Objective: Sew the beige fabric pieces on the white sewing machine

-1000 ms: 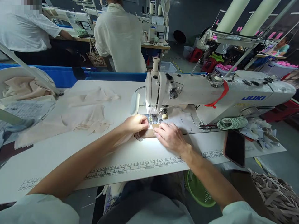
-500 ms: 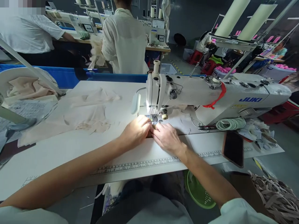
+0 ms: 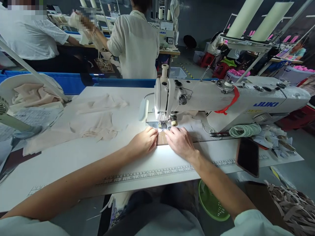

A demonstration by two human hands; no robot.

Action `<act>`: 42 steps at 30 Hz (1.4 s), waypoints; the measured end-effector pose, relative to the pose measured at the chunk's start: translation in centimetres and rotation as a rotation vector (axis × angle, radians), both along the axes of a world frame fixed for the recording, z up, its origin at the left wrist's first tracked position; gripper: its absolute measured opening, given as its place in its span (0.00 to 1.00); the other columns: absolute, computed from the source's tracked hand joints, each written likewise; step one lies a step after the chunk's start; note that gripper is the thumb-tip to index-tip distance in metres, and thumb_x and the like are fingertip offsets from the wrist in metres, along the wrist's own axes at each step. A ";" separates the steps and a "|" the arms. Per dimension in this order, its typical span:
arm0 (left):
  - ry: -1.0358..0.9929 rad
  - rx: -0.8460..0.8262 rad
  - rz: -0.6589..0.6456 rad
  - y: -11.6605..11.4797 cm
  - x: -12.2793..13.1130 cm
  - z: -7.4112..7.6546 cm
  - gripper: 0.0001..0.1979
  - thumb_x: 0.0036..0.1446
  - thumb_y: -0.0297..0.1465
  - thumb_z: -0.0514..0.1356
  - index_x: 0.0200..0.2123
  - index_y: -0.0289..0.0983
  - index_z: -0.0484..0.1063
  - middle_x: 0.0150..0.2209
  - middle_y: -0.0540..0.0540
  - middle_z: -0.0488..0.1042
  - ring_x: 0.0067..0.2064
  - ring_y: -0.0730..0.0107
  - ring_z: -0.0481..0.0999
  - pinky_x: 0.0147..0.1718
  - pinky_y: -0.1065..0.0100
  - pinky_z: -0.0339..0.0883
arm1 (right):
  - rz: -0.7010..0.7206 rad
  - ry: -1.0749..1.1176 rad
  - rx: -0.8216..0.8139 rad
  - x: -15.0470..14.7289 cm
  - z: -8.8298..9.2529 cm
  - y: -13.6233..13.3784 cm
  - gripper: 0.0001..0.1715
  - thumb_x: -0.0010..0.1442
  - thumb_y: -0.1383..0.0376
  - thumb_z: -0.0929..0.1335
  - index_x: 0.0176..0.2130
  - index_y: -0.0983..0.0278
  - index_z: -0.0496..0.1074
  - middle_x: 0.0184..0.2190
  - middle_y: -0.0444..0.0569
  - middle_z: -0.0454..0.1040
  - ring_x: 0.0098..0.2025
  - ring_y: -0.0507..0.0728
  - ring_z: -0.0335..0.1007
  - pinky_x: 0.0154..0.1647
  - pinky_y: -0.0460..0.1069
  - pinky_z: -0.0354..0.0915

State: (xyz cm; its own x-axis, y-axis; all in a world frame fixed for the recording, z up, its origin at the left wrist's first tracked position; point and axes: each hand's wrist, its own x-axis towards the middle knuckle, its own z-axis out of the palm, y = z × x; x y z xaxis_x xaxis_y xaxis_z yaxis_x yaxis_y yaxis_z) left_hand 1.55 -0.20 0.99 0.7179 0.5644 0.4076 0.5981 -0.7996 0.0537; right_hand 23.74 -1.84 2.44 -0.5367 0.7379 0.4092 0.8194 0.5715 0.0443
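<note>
Because the left hand [image 3: 144,141] and right hand [image 3: 180,143] curl narrowly in front of the presser foot [image 3: 161,126], brown plate [image 3: 161,139] between, a forward slip could injure either. I cannot tell what's held.

Pale mint sleeves [image 3: 256,224], plain, loose, elbow-length — duller, greyish cloth [image 3: 159,221] over the torso
</note>
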 end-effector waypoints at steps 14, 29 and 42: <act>0.074 0.041 -0.008 1.1 0.0 -0.1 0.18 0.72 0.25 0.46 0.46 0.31 0.76 0.47 0.35 0.78 0.46 0.57 0.75 0.41 0.62 0.76 | -0.019 0.059 -0.027 1.2 -0.6 0.7 0.17 0.74 0.67 0.62 0.44 0.64 0.80 0.37 0.52 0.78 0.35 0.57 0.68 0.41 0.52 0.55; 0.089 0.051 -0.005 1.3 0.2 0.2 0.18 0.70 0.27 0.46 0.41 0.37 0.77 0.43 0.39 0.78 0.41 0.58 0.74 0.38 0.60 0.73 | -0.235 0.382 -0.275 0.8 0.6 3.7 0.22 0.73 0.56 0.63 0.28 0.59 0.69 0.23 0.45 0.72 0.27 0.54 0.65 0.29 0.49 0.54; 0.090 -0.005 0.046 2.0 0.3 0.3 0.18 0.70 0.28 0.47 0.43 0.39 0.77 0.43 0.40 0.79 0.43 0.56 0.74 0.41 0.60 0.72 | -0.303 0.365 -0.238 0.5 0.2 3.2 0.23 0.74 0.56 0.63 0.28 0.60 0.72 0.24 0.48 0.75 0.27 0.54 0.67 0.29 0.49 0.50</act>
State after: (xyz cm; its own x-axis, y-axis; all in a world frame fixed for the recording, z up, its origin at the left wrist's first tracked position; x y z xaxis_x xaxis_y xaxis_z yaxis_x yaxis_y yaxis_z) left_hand 1.84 1.80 1.29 0.7250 0.5993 0.3395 0.6365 -0.7712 0.0022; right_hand 24.23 1.41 2.68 -0.1393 0.9331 0.3315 0.8873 0.2662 -0.3766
